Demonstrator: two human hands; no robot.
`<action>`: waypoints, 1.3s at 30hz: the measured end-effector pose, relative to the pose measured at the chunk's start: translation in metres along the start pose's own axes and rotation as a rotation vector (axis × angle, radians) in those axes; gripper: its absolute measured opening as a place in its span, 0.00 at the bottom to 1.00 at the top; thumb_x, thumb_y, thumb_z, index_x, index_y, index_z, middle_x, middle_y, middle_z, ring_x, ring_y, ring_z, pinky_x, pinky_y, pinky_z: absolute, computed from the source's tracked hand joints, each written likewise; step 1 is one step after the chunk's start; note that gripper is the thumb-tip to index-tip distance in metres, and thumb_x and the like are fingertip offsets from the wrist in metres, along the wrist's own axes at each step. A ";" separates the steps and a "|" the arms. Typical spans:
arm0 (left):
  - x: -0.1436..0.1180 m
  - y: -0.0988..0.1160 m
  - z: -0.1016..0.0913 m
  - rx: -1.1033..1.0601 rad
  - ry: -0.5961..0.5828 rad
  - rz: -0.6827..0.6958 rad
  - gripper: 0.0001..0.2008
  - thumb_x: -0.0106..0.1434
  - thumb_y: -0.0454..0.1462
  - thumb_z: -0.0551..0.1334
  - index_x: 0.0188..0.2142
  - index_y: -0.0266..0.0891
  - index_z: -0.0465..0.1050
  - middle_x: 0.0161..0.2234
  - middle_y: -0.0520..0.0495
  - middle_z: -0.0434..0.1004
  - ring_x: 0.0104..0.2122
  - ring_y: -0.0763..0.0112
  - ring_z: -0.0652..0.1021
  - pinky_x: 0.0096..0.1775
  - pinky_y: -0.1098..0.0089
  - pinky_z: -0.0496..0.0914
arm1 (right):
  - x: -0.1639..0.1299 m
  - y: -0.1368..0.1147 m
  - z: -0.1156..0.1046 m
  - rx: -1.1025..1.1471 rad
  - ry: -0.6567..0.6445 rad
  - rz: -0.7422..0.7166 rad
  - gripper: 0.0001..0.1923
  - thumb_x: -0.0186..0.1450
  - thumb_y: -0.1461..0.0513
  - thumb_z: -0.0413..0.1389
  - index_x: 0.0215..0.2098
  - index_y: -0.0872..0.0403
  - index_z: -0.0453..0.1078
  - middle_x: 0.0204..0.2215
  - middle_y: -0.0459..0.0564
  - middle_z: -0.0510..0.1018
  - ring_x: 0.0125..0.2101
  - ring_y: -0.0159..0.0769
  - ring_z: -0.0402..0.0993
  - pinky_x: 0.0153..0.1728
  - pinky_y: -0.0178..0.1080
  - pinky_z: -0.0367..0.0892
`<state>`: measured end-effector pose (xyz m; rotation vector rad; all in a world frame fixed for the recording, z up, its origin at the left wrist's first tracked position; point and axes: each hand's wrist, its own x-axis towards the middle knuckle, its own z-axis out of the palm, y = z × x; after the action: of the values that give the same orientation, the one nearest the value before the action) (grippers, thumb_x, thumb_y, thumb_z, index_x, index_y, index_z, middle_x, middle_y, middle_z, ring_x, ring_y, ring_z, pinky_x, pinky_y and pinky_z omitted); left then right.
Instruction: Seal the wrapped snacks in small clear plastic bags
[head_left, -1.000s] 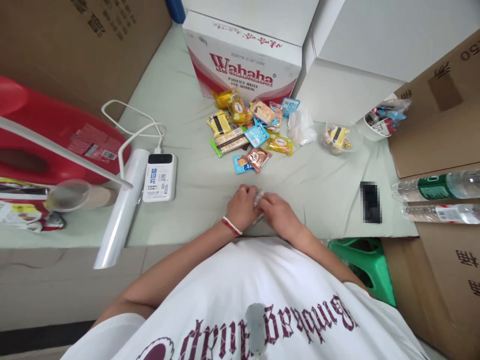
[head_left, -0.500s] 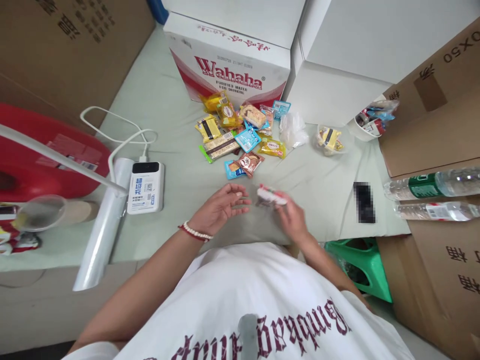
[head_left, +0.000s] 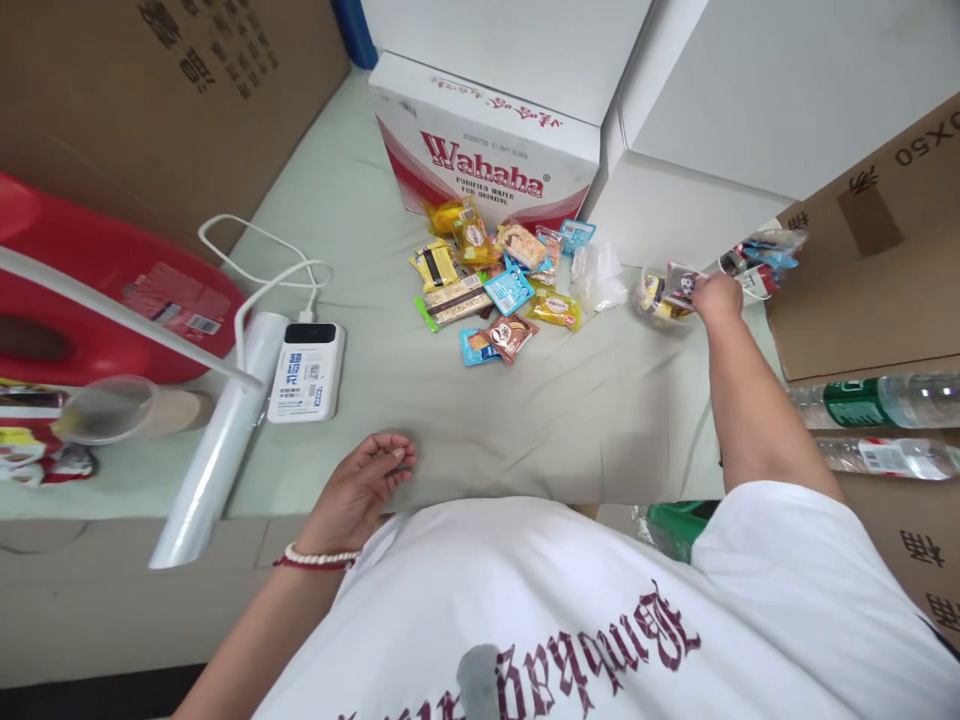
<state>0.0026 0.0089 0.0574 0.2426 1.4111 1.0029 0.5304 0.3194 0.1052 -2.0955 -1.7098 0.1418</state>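
My right hand (head_left: 718, 298) is stretched out to the right, its fingers closed on a small snack packet (head_left: 681, 284) with a dark, reddish wrapper. The packet is right over a clear plastic bowl (head_left: 663, 318), which has a yellow-wrapped snack (head_left: 651, 290) in it. Close to the table's front edge, my left hand (head_left: 367, 472) is loosely curled and holds nothing. Beyond it lies a pile of wrapped snacks, among them a brown packet (head_left: 511, 338), a blue packet (head_left: 510, 290) and a yellow packet (head_left: 556, 309).
Crumpled clear plastic bags (head_left: 598, 277) lie beside the pile, before a Wahaha water carton (head_left: 487, 150). A white tub (head_left: 757, 283) of packets stands right of the bowl. At left are a power bank (head_left: 306, 375), a roll of plastic film (head_left: 217, 450) and a clear cup (head_left: 109, 412).
My right hand has moved from in front of me to the bowl at right, carrying the packet. My left hand has drawn back left and toward my body.
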 end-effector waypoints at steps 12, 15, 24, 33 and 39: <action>-0.004 0.003 0.008 0.075 -0.046 0.076 0.22 0.44 0.46 0.80 0.34 0.39 0.77 0.33 0.51 0.77 0.34 0.71 0.76 0.34 0.72 0.71 | -0.060 -0.117 0.073 -0.033 -0.294 -0.323 0.10 0.66 0.65 0.59 0.45 0.56 0.78 0.37 0.53 0.80 0.38 0.40 0.74 0.45 0.42 0.68; 0.003 0.005 0.036 0.106 -0.208 0.094 0.21 0.48 0.48 0.78 0.33 0.39 0.75 0.31 0.52 0.75 0.32 0.73 0.75 0.34 0.72 0.69 | -0.119 -0.126 0.080 0.105 -0.147 -0.427 0.11 0.70 0.65 0.52 0.42 0.54 0.77 0.41 0.55 0.80 0.41 0.41 0.74 0.47 0.43 0.68; 0.052 -0.013 0.138 0.004 -0.548 0.116 0.29 0.45 0.56 0.78 0.32 0.37 0.74 0.29 0.53 0.73 0.28 0.76 0.71 0.31 0.73 0.66 | -0.303 -0.137 0.068 0.386 -0.197 -0.663 0.14 0.74 0.61 0.49 0.49 0.46 0.76 0.45 0.55 0.79 0.42 0.45 0.73 0.45 0.49 0.72; 0.049 -0.034 0.132 0.206 -0.504 0.298 0.23 0.52 0.55 0.74 0.28 0.37 0.76 0.23 0.53 0.73 0.25 0.74 0.70 0.32 0.70 0.66 | -0.307 -0.145 0.066 0.794 -0.417 -0.181 0.11 0.69 0.52 0.59 0.40 0.50 0.74 0.38 0.50 0.77 0.35 0.36 0.73 0.36 0.38 0.71; 0.052 -0.030 0.103 0.191 -0.358 0.334 0.22 0.56 0.55 0.71 0.26 0.37 0.76 0.21 0.54 0.71 0.23 0.75 0.69 0.30 0.71 0.65 | -0.298 -0.154 0.082 1.141 -0.447 0.161 0.15 0.64 0.50 0.64 0.34 0.51 0.70 0.26 0.42 0.70 0.26 0.30 0.65 0.30 0.35 0.65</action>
<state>0.0994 0.0697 0.0225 0.7813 1.1558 1.0314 0.2921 0.0796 0.0349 -1.3290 -1.1475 1.3517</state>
